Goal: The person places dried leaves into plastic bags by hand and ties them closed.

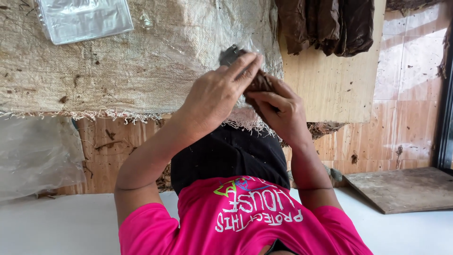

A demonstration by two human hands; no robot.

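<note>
Gripping a dark brown bundle of dried leaf [260,84] between them, both hands meet at mid-frame above the burlap sheet [118,71] that covers the wooden surface [330,85]. The left hand [214,97] curls over the top of the bundle, fingers closed and pressing down, which seems to keep the leaf from springing loose. The right hand [281,111] closes round it from the side and below, thumb and fingers wrapped, so the piece is pinned on two sides. A bit of clear plastic film [240,49] lies just behind the fingertips. More brown leaves [325,23] hang at the top, within easy reach, and a clear plastic bag [82,19] lies at the upper left. A loose wooden board [401,189] rests well apart, lower right.
</note>
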